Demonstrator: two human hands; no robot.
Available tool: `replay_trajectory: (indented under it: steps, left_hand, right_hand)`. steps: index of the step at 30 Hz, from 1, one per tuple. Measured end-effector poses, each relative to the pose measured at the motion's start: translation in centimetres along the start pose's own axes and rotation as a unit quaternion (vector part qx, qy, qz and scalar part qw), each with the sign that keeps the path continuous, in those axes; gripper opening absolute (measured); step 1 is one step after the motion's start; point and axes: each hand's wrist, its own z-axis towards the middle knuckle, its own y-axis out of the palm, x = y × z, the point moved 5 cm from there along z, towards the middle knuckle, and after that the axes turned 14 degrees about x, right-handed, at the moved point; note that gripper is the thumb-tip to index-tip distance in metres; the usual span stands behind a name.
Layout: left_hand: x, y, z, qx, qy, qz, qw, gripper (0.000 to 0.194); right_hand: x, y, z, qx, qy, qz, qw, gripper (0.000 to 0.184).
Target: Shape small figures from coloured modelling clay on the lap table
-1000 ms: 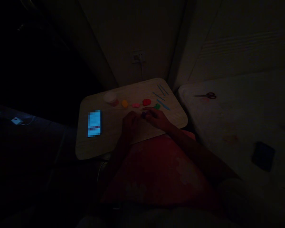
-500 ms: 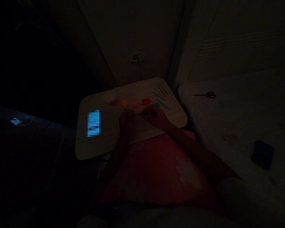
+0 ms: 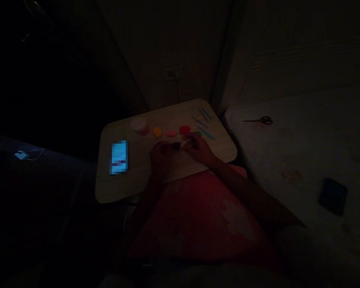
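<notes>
A small dark blue-purple lump of modelling clay (image 3: 176, 145) sits at the fingertips of my left hand (image 3: 160, 155), which is closed on it. Just to its right is my right hand (image 3: 200, 149), fingers curved and apart, with nothing visible between them. Beyond my hands lie an orange clay lump (image 3: 157, 131), a pink one (image 3: 171, 133) and a red one (image 3: 185, 129). A green lump (image 3: 199, 134) is partly hidden behind my right hand. The light is very dim, so finger details are hard to see.
The small wooden table (image 3: 138, 182) also holds a lit phone (image 3: 119, 157), a tub (image 3: 139, 125) and several blue modelling tools (image 3: 205, 133). On the pale surface to the right lie scissors (image 3: 262, 120) and a dark flat object (image 3: 333, 196). A wall socket (image 3: 172, 73) is behind.
The dark lump was at my right fingers and is now at my left fingertips. My right hand has drawn slightly right and its fingers have spread.
</notes>
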Motion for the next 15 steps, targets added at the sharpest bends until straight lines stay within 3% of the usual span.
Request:
replay_trajectory:
  steps: [7, 12, 15]
  left_hand:
    - [-0.9, 0.0, 0.4, 0.031, 0.019, 0.127, 0.991, 0.006]
    - [-1.6, 0.0, 0.4, 0.054, 0.008, 0.11, 0.992, 0.017]
    - [-1.1, 0.1, 0.4, 0.032, 0.04, 0.07, 0.996, 0.03]
  right_hand:
    - [-2.4, -1.8, -0.5, 0.076, -0.133, -0.154, 0.976, 0.026]
    - [-2.3, -3.4, -0.2, 0.106, -0.088, -0.357, 0.924, 0.042]
    - [-1.8, -3.5, -0.1, 0.099, -0.055, -0.424, 0.899, 0.045]
